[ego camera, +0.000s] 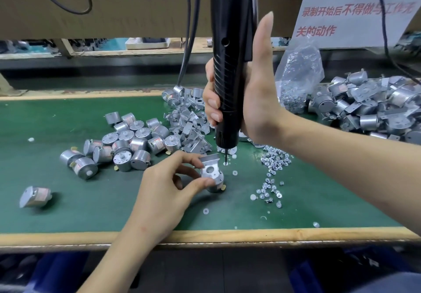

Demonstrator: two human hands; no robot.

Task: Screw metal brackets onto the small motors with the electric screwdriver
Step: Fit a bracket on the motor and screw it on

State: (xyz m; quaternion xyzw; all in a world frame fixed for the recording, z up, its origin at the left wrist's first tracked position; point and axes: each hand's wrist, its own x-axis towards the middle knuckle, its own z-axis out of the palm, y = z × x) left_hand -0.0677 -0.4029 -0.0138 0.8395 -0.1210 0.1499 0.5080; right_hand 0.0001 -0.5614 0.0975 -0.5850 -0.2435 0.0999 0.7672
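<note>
- The left hand (164,192) is pinching a small silver motor (216,186) between thumb and fingertips, standing it on the green mat (91,201) near the front edge.
- A bright metal bracket (210,170) is sitting on top of that motor, showing a flat plate with a round centre hole and an upturned far flange.
- Loose screws (273,167) are lying scattered to the right.
- The right hand (252,97) is wrapping curled fingers round the upright black electric screwdriver (227,65), thumb pointing up; its bit is hanging just beside the bracket's far right corner.
- Bare motors (127,142) and spare brackets (189,119) are lying heaped behind.
- A clear bag (298,76) is slumping at the far right.
</note>
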